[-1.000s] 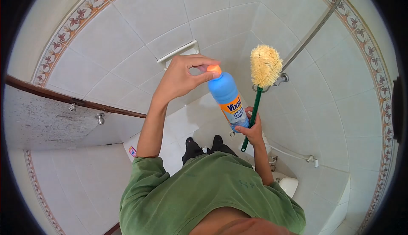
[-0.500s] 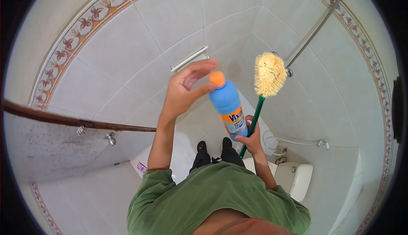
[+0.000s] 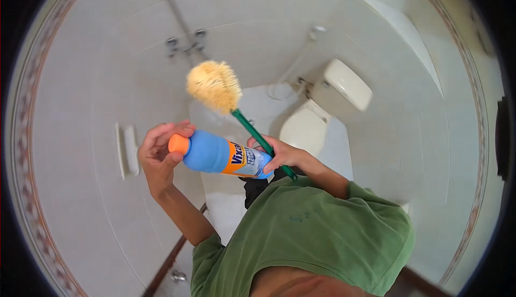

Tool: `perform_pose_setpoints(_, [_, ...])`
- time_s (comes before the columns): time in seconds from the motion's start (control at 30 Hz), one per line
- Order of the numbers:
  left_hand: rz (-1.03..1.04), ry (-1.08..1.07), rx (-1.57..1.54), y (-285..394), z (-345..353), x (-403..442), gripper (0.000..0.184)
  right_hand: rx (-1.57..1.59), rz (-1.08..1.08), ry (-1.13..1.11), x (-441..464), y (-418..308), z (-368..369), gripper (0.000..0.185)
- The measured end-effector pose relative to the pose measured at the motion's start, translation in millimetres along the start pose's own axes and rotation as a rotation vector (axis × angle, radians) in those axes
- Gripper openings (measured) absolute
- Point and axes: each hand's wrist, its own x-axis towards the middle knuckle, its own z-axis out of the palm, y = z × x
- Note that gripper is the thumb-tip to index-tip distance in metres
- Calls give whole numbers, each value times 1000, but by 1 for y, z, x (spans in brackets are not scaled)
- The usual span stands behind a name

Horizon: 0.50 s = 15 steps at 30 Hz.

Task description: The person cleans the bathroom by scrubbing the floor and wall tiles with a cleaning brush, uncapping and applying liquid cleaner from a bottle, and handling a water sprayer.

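A blue bottle (image 3: 207, 152) with an orange cap and a label starting "Vixal" is held tilted in front of my body, cap toward the left. My left hand (image 3: 158, 154) closes around the orange cap (image 3: 179, 144), thumb below and fingers above. Near the bottle's base, my right hand (image 3: 286, 154) grips both the bottle and the green handle of a brush (image 3: 215, 86). The brush's bushy cream-yellow head points up and left, beyond the bottle. My right palm is partly hidden by the handle and the bottle.
A white toilet (image 3: 303, 127) with its cistern stands at the right against the tiled wall. A hose sprayer (image 3: 317, 31) hangs beside it. Shower taps (image 3: 185, 44) are at the upper left, a white wall holder (image 3: 127, 149) at left, and a door knob (image 3: 178, 276) low down.
My view and body have turned toward the toilet. The bottle has tipped from near upright to nearly sideways in view, and my left fingers have closed onto its cap. The brush now leans left.
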Motion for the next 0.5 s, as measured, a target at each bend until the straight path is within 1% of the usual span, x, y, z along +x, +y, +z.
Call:
perform_pose_setpoints(0.03, [18,-93,-45,20,-64,4,67,9,3,46,38,11,53,87])
perform_pose_setpoints(0.07, [46,-187,-64,8,-43,25,72,23,-11,67,20,12,34,89])
perform_pose_setpoints(0.1, [-26,-204,-75,2,-25,43,78,38,-15,79,10,12,21,91])
perform_pose_setpoints(0.13, [-84,-214,-87,-4,-7,49,83,74,-81,103,0,21,16,94])
perform_pose_setpoints(0.17, [-144,-220,-92,-10,16,55,89,72,-107,172,-14,26,6,94])
perform_pose_setpoints(0.23, [-246,-160,-153,-37,72,87,99,84,-143,303,-45,21,-28,94])
perform_pose_setpoints(0.27, [-280,-130,-187,-37,87,76,104,78,-166,429,-62,22,-11,90])
perform_pose_setpoints(0.33, [-191,-114,-310,-106,153,78,106,61,-188,590,-108,-3,-38,86])
perform_pose_setpoints(0.37, [-253,-201,-239,-141,184,71,99,50,-203,671,-128,-16,-52,85])
perform_pose_setpoints(0.4, [-314,-282,-164,-168,216,65,93,31,-246,731,-147,-30,-63,78])
perform_pose_setpoints(0.47, [-525,-530,-159,-202,294,71,80,-106,-185,946,-182,-43,-97,75])
perform_pose_setpoints(0.5, [-538,-580,-166,-215,306,68,76,-195,-152,1062,-193,-41,-84,73])
